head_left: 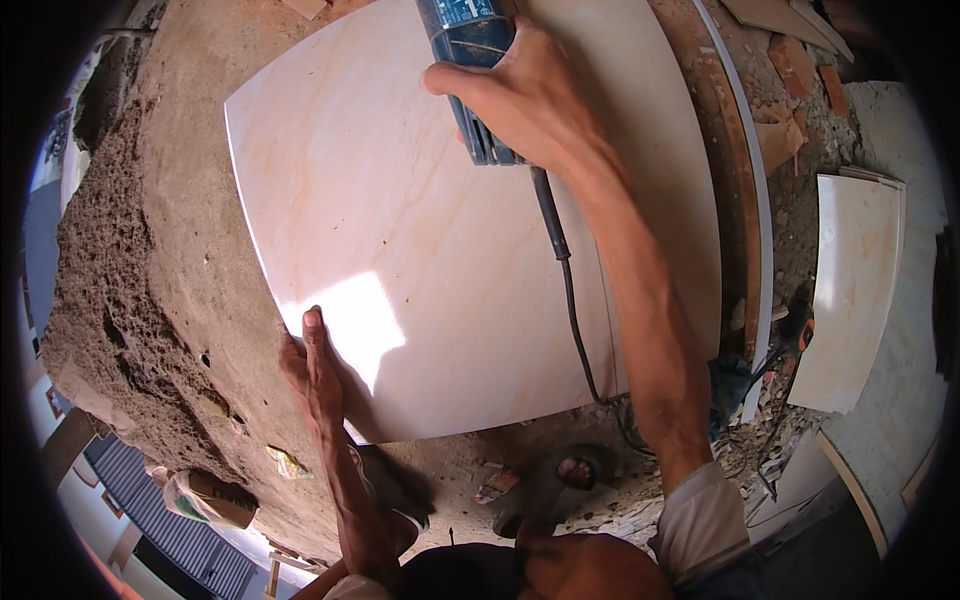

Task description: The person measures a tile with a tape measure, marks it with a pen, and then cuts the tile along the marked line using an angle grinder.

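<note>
A large cream marbled tile [460, 300] lies in front of me, with a thin line running lengthwise along its right part. My right hand [535, 95] grips a blue corded grinder [470, 45] over the far part of the tile. The grinder's front end is cut off by the upper edge of the view. Its black cord [570, 300] trails back across the tile toward me. At the tile's near left edge, my left hand [316, 375] holds on, thumb on the top face and fingers at the side, partly hidden.
Stacked tile pieces [850, 290] lie at right, beside a long thin strip [752, 180] and broken brown fragments [790, 65]. A sand heap [110, 270] rises at left, with a sack [208, 498] near it. My foot [575, 472] is close to the tile's near edge.
</note>
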Tool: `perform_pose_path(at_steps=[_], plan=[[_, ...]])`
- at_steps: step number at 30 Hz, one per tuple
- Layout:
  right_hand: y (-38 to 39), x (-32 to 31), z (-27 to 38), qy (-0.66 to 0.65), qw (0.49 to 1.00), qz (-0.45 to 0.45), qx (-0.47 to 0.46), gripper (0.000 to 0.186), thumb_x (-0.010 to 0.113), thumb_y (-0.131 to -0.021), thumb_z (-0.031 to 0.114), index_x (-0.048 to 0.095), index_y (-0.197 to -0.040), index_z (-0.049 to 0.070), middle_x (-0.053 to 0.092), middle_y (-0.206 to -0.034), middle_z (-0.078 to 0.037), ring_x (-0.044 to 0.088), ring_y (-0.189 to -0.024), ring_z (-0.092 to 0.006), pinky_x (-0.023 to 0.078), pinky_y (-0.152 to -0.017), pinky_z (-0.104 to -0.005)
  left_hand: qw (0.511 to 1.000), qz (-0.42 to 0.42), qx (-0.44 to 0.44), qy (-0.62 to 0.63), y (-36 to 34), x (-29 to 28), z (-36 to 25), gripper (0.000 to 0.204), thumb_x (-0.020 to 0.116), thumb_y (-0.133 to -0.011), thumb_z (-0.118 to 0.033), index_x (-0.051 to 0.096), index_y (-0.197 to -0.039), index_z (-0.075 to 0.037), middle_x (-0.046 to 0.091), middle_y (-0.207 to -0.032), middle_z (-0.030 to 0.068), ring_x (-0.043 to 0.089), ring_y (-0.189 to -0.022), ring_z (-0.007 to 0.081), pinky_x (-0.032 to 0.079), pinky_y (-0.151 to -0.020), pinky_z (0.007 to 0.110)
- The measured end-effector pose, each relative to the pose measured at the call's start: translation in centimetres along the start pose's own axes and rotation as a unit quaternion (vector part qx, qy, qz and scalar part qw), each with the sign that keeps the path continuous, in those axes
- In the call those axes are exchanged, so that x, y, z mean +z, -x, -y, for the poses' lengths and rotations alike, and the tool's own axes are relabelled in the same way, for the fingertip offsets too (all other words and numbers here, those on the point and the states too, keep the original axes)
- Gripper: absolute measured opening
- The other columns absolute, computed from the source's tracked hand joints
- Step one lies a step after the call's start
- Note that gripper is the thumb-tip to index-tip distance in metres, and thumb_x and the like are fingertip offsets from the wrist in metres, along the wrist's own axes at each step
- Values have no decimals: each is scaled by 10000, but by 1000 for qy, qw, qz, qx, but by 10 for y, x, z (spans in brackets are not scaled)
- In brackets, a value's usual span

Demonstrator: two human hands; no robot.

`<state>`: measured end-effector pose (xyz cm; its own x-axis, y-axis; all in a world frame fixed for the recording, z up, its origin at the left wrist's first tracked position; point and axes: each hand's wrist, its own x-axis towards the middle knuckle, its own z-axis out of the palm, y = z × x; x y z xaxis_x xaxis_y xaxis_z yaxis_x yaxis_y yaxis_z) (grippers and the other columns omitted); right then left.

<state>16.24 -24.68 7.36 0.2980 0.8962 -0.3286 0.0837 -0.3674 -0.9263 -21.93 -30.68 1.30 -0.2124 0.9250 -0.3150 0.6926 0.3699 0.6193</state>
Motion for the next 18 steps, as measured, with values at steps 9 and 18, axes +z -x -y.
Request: perform_pose_path(at_steps=[9,18], plan=[[-8,-3,0,0,1000,18,-9,353,771,-923,263,652,-1083,-29,689,-845,-90,671,-686,-219,602,-640,-412,1000,-4,-11,-15,0,-1,2,879,665,-999,-760,706,-1173,100,708,-994,132,632,-952,224,528,-884,420],[-6,1,4,14,1000,-3,9,422,763,-941,274,632,-1162,-60,694,-866,-108,681,-702,-223,603,-646,-403,999,-25,-18,-37,2,0,-2,877,663,-994,-769,718,-1133,95,689,-959,123,610,-925,218,519,-858,424]])
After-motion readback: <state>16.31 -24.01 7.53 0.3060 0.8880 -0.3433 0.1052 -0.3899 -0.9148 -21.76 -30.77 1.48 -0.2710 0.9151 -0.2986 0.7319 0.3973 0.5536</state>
